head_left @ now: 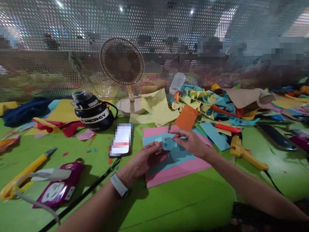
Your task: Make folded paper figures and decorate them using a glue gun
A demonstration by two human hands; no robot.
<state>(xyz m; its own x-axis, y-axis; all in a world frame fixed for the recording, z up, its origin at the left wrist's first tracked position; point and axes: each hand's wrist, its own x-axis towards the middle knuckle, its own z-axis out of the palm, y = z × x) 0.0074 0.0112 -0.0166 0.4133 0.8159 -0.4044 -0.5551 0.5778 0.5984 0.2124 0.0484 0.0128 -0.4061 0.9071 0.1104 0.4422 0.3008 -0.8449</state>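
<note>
A small piece of light-blue paper (167,144) with a tiny red spot is held up between my hands. My left hand (149,158) pinches its left edge between thumb and fingertips. On the other side my right hand (189,141) has its fingers pinched together at the piece's upper right. A thin dark stick-like tool (169,127) pokes out at those right fingertips; its kind is unclear. Beneath both hands lies a larger blue sheet (178,164) on top of pink sheets (154,180).
Left of the sheets are a lit phone (122,140), a black bottle (93,111), a purple power strip (61,183) and a yellow-handled tool (29,174). Behind stand a fan (122,61) and heaped paper scraps (202,100). To the right lies a yellow glue gun (249,154).
</note>
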